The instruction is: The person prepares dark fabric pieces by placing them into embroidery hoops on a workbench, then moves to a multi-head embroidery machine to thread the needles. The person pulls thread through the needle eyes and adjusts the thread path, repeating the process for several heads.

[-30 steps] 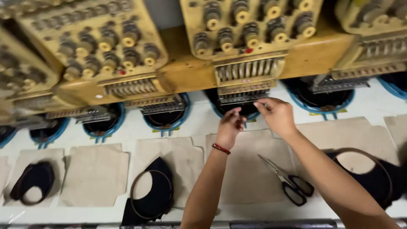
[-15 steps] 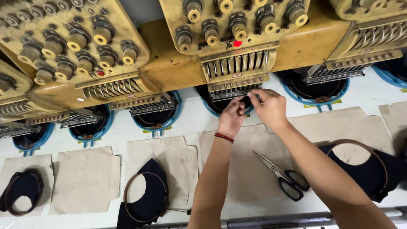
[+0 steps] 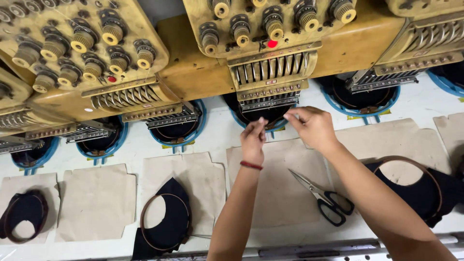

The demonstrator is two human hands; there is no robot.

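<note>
Both hands are up at the needle bar (image 3: 268, 100) of the middle embroidery head (image 3: 270, 58), a worn yellow-tan housing w/ a red dot, a row of knobs on top and a slotted metal guide plate above the needles. Left hand (image 3: 253, 140), red band at the wrist, has fingers pinched together just under the needle row, approx. at the dark hoop opening (image 3: 251, 116). Right hand (image 3: 313, 128) sits just beside it, forefinger and thumb pinched, pointing in toward the same spot; any thread is too thin to make out.

Scissors (image 3: 325, 196) on backing sheet (image 3: 275, 193), right of left hand (image 3: 253, 140).
</note>
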